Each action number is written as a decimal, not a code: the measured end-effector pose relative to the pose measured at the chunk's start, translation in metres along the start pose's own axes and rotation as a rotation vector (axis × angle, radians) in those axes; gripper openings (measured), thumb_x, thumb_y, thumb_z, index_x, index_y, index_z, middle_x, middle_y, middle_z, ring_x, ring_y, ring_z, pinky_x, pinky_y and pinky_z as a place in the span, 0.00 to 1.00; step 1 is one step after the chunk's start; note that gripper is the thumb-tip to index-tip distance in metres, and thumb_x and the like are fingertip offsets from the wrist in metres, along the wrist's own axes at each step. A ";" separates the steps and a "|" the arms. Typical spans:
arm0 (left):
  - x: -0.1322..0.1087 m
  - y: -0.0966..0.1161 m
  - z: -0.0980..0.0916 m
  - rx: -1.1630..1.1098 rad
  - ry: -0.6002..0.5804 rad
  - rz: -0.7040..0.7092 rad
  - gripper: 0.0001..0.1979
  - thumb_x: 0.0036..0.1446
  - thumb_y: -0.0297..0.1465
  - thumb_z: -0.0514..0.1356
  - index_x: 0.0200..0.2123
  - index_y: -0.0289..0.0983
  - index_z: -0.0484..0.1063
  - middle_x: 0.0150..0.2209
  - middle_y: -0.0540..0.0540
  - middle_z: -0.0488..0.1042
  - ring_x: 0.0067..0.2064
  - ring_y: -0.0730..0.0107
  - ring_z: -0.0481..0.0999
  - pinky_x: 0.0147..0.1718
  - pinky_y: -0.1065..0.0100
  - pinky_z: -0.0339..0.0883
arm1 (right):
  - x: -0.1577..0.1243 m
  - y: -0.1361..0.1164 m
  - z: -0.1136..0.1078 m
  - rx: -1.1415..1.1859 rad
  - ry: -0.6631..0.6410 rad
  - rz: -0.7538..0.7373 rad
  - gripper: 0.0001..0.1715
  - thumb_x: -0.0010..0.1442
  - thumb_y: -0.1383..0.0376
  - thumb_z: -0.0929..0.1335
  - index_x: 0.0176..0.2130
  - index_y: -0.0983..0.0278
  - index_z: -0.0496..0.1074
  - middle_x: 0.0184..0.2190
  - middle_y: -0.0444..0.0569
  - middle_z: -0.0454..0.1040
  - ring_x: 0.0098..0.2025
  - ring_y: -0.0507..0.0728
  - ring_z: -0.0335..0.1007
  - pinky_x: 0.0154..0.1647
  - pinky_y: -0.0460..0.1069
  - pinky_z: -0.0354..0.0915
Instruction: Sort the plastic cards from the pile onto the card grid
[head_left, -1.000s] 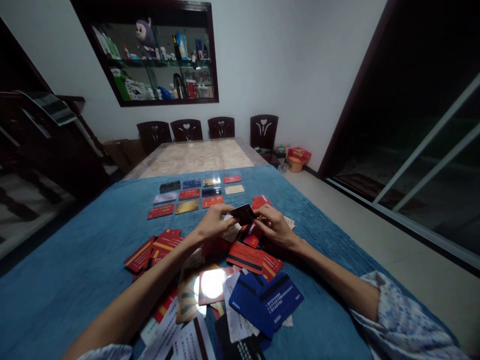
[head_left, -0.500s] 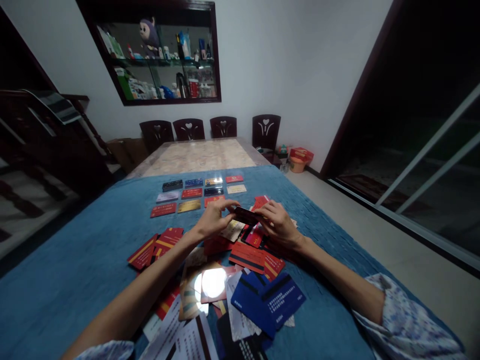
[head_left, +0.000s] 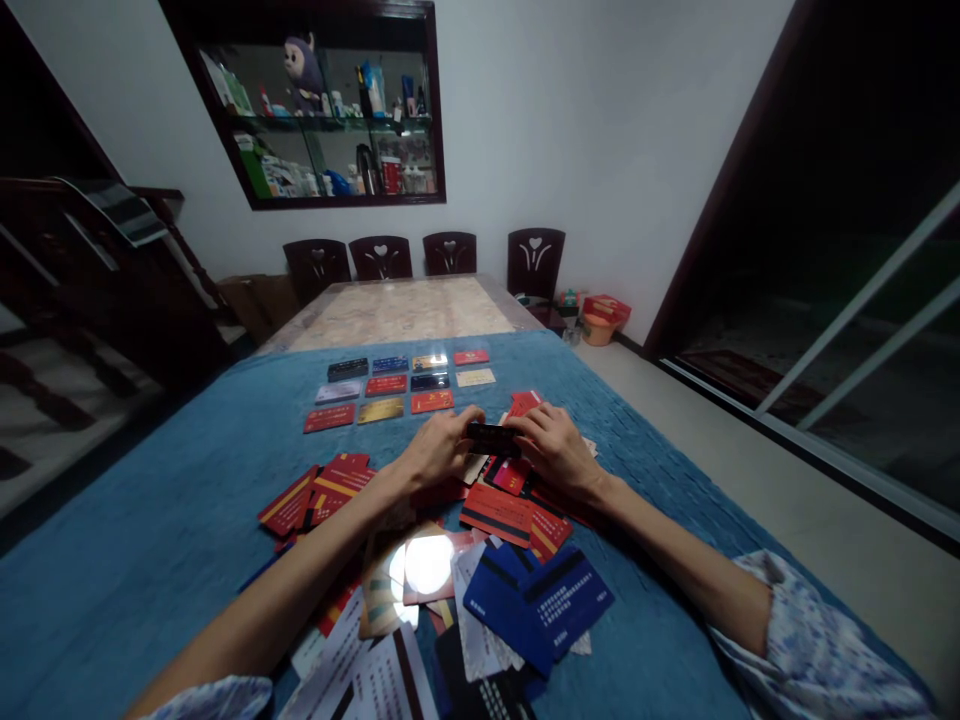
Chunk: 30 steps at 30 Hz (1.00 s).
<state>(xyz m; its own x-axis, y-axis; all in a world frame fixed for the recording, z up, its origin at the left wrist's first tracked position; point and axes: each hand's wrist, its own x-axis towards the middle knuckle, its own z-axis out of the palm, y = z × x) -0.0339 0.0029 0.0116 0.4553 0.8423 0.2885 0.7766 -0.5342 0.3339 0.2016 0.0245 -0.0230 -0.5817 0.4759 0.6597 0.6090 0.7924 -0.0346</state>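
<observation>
Between both hands, above the pile, I hold a dark card [head_left: 493,438]. My left hand [head_left: 444,445] grips its left end, fingers closed. At the right end my right hand [head_left: 556,446] pinches it. Under and in front of them lies a loose heap of cards: an orange-red card [head_left: 495,512] with a dark stripe, blue cards [head_left: 566,600], white cards [head_left: 394,670] and a shiny card [head_left: 427,568] reflecting the light. Red cards [head_left: 341,485] lie to the left of my left hand. Beyond the hands, several cards stand in neat rows, among them a gold card [head_left: 381,410].
A blue cloth [head_left: 187,480] covers the near part of the table; the far part is a bare marble-like top [head_left: 405,305]. Dark chairs [head_left: 450,253] stand at its far end. A wall shelf [head_left: 337,125] holds bottles and a plush toy. An orange bucket [head_left: 598,328] sits on the floor.
The dark card has tilted more upright and level. My left hand has turned, its fingers now folded closer around the card's end. The view has shifted slightly.
</observation>
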 end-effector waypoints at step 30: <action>0.000 0.006 -0.004 0.004 -0.069 -0.069 0.23 0.49 0.24 0.58 0.51 0.38 0.66 0.41 0.45 0.76 0.43 0.61 0.74 0.43 0.63 0.65 | 0.001 0.004 -0.001 -0.089 -0.135 -0.023 0.32 0.60 0.59 0.67 0.61 0.65 0.65 0.45 0.58 0.71 0.46 0.64 0.62 0.45 0.57 0.58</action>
<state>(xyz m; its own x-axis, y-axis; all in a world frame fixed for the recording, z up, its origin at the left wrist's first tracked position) -0.0315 -0.0009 0.0175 0.4295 0.8801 0.2022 0.8089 -0.4745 0.3472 0.2040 0.0281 -0.0222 -0.6593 0.5098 0.5526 0.6366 0.7696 0.0494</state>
